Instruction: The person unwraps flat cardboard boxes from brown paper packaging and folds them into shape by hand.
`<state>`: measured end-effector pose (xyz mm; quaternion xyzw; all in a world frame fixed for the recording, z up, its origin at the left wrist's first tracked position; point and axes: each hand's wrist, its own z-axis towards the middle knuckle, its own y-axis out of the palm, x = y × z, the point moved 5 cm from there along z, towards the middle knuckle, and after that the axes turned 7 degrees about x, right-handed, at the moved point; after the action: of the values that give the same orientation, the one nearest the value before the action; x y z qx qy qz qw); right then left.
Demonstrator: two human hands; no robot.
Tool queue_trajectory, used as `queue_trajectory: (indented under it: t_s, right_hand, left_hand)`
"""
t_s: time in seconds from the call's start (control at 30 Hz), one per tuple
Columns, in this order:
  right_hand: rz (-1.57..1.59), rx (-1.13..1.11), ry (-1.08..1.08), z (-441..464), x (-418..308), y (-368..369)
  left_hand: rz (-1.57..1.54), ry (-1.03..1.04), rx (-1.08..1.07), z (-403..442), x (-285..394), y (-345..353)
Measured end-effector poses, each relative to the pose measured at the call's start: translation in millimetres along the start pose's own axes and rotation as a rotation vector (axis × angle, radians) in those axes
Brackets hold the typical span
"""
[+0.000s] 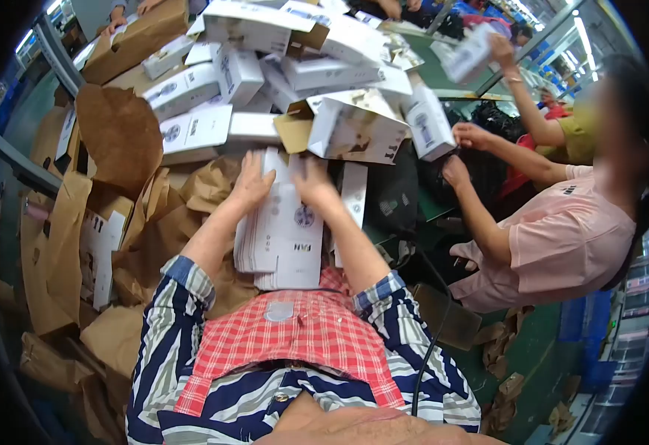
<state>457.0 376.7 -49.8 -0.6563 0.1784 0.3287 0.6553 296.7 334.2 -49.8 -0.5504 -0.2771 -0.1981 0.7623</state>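
A stack of flat white fan cartons (276, 237), with "FAN" and a fan picture printed on top, lies in front of my body. My left hand (252, 182) is at the stack's far left corner, its thumb and fingers apart. My right hand (313, 184) is over the far right part of the stack. Motion smears its fingers, so their grip does not show. Just beyond my right hand is a white fan box (358, 130) with an open brown flap. A closed white fan box (197, 133) lies beyond my left hand.
A heap of white fan boxes (332, 73) covers the far table. Crumpled brown paper (154, 245) and an open brown carton (57, 256) are on the left. A co-worker in a pink shirt (569, 230) stands at the right; another person's hand (501, 50) holds a white box.
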Motion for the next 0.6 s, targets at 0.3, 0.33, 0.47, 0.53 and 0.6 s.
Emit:
queue_trajectory:
  t_s: [0.3, 0.33, 0.47, 0.53, 0.6]
  right_hand:
    - [0.365, -0.028, -0.076, -7, 15, 8]
    - [0.463, -0.005, 0.051, -9, 21, 16]
    - [0.291, -0.034, -0.098, -34, -46, -30]
    - [0.507, 0.085, -0.263, -50, -69, -55]
    - [0.985, -0.043, -0.173, -69, -93, -79]
  left_hand:
    - [0.017, -0.091, 0.008, -21, 3, -11]
    - [-0.005, -0.120, 0.037, -23, 2, -12]
    - [-0.396, -0.180, 0.028, -41, 44, -72]
    - [-0.673, -0.326, 0.109, -59, 43, -102]
    - [-1.130, -0.574, 0.011, -76, 36, -128]
